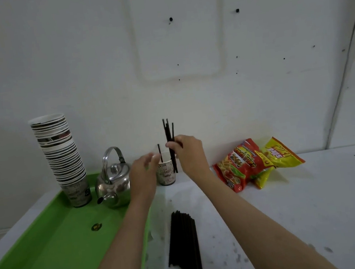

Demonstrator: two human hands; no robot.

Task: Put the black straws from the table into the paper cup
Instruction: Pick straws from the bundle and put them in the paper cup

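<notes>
Nearest you lies one bundle of black straws on the white table, too tightly packed to count, ends pointing away from you. Past it, both your forearms reach toward the single paper cup by the wall. Your right hand pinches a small bunch of straws, about four or five, upright, their lower ends at the cup's right rim; whether they are inside it is unclear. One straw already stands in the cup. Your left hand is just left of the cup, fingers loosely spread, gripping nothing. On the green tray sit one kettle and one tall stack of cups. Two snack bags lie to the right.
</notes>
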